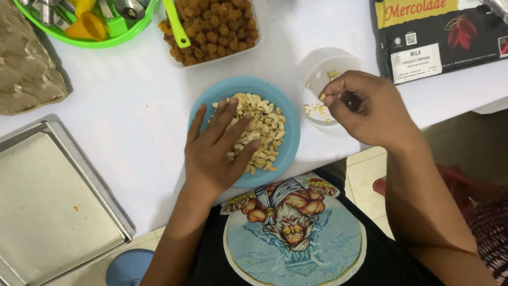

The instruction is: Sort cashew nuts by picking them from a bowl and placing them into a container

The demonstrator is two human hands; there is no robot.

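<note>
A blue plate [288, 124] holds a pile of pale cashew nuts [264, 127] near the table's front edge. My left hand [217, 151] lies flat on the nuts with its fingers spread. To the right stands a small clear plastic bowl [317, 66] with a few nut pieces in it. My right hand [365, 108] hovers over that bowl, pinching a cashew piece [321, 97] between thumb and fingertips.
A clear tub of brown raisins [222, 29] with a green scoop [176, 24] sits behind the plate. A green bowl of utensils [87, 39] is at the far left, a steel tray [53, 201] at the near left, a black chocolate bag [439, 32] at the far right.
</note>
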